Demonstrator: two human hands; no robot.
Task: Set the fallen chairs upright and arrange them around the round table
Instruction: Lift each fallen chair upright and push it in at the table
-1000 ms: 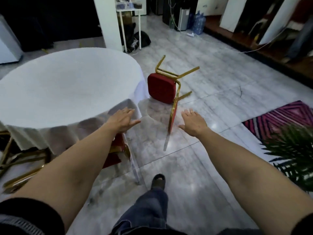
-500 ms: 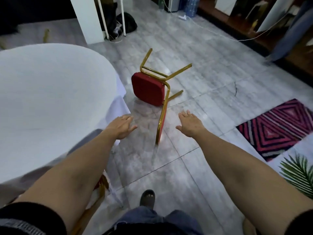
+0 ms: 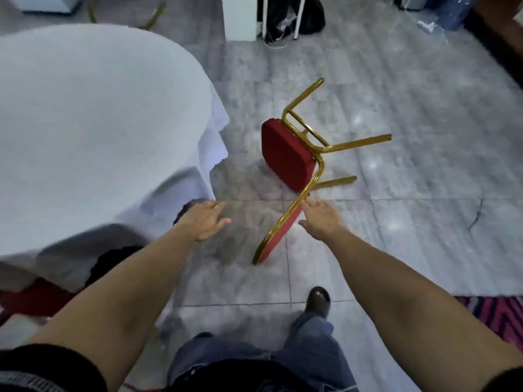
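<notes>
A red-cushioned chair with a gold metal frame [image 3: 288, 154] lies tipped on its side on the grey marbled tile floor [image 3: 396, 222], just right of the round table under a white cloth [image 3: 85, 123]. The left hand [image 3: 205, 220] hovers with fingers straight, holding nothing. The right hand [image 3: 319, 219], fingers also extended, reaches beside the chair's backrest (contact unclear).

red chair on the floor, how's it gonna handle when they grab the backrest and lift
The chair probably lifts as one stiff piece, since its frame is metal tubing. Lying on its side with the legs sticking out, it will likely pivot on the floor before standing. The smooth tiles may let it slide. Both the left hand and right hand are open.
</notes>
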